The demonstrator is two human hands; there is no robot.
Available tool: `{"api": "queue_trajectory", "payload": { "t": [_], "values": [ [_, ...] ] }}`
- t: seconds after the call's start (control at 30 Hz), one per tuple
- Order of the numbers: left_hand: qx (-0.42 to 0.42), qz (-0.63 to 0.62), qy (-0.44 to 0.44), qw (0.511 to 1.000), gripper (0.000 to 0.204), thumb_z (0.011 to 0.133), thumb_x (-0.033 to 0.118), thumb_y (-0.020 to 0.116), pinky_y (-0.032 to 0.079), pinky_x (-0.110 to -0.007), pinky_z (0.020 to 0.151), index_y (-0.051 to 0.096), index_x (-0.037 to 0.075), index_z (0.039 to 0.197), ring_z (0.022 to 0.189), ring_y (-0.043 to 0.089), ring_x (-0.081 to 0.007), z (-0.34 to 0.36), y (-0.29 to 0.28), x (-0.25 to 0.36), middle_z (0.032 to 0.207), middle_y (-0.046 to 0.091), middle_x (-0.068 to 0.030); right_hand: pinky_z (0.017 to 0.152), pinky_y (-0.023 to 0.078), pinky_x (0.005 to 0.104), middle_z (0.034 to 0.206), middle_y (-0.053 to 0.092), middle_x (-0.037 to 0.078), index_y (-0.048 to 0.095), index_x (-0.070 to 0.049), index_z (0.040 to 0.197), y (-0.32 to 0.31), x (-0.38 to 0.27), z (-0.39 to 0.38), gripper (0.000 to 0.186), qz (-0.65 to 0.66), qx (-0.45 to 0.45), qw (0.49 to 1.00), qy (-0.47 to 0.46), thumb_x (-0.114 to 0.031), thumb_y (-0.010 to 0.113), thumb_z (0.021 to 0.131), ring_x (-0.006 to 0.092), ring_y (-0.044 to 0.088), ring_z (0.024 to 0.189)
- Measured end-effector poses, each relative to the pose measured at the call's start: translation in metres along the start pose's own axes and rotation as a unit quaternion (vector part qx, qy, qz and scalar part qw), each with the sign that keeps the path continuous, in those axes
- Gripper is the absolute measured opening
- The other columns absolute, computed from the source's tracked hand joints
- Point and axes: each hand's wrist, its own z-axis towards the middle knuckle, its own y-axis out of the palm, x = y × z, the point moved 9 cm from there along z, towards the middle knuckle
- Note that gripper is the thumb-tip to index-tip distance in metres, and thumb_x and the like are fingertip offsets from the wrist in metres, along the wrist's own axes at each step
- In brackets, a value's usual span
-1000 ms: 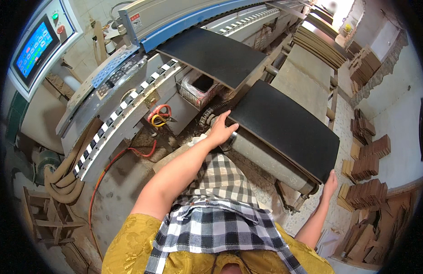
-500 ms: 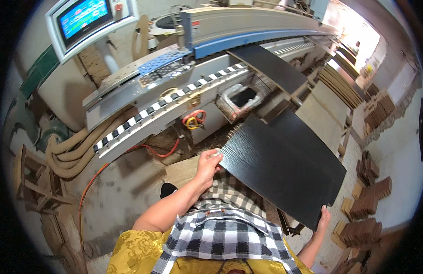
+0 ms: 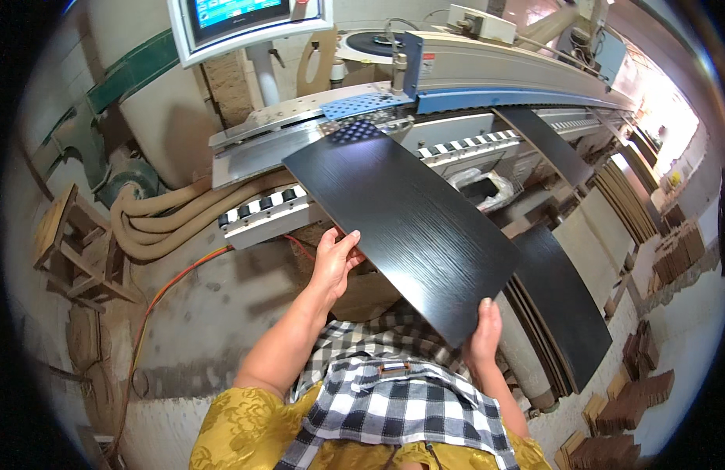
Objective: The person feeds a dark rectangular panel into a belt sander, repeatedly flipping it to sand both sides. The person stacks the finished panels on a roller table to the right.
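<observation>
Workshop (image 3: 245,301): long machine (image 3: 519,82) across the far side, stack of black boards (image 3: 564,305) near right.
At centre the held board (image 3: 409,223) is up; the stacked ones are not yet lifted; another board (image 3: 544,145) juts from the machine, far right. Left hand (image 3: 333,260) pinches the held board's near edge, right hand (image 3: 483,335) its right end.

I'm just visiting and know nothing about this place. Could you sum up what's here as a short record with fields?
Held thing: black panel, wood-grain sheen
Left grip: on its near long edge, thumb on top
Right grip: on its right short edge
To the right: stack of black panels
Ahead: long machine with a blue strip
Ahead left: control screen, lit, partly out of view
Left: thick brown hoses; wooden stool
Clothing: checked apron, yellow top
</observation>
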Motion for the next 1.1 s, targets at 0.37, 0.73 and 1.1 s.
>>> {"api": "queue_trajectory", "payload": {
  "t": [0.37,0.73,1.1],
  "values": [
    [0.044,0.023,0.103,0.993,0.059,0.084,0.008,0.054,0.041,-0.023,0.081,0.023,0.004,0.135,0.087,0.054,-0.0100,-0.059,-0.054,0.050,0.097,0.057,-0.0052,0.062,0.046,0.0246,0.072,0.063,0.010,0.055,0.001,0.077,0.148,0.035,-0.041,0.040,-0.042,-0.487,0.863,0.129,-0.031,0.040,0.093,0.0123,0.056,0.064],
    [0.058,0.125,0.074,0.988,0.058,0.086,0.010,0.052,0.035,-0.014,0.048,0.025,0.011,0.137,0.055,0.038,0.0003,-0.057,-0.077,0.060,0.084,0.052,0.0060,0.058,0.048,0.0294,0.068,0.062,0.014,0.063,-0.007,0.097,0.075,0.040,-0.014,0.025,-0.398,-0.367,0.836,-0.088,-0.025,0.049,0.088,0.0223,0.061,0.059],
    [0.046,0.144,0.074,0.986,0.056,0.086,0.010,0.049,0.030,-0.014,0.045,0.025,0.011,0.137,0.052,0.032,0.0004,-0.049,-0.066,0.059,0.069,0.043,0.0094,0.053,0.046,0.0330,0.065,0.061,0.013,0.065,-0.007,0.088,-0.011,0.071,-0.016,0.015,-0.422,-0.208,0.870,-0.148,-0.018,0.057,0.080,0.0257,0.060,0.056]
  ]
}}
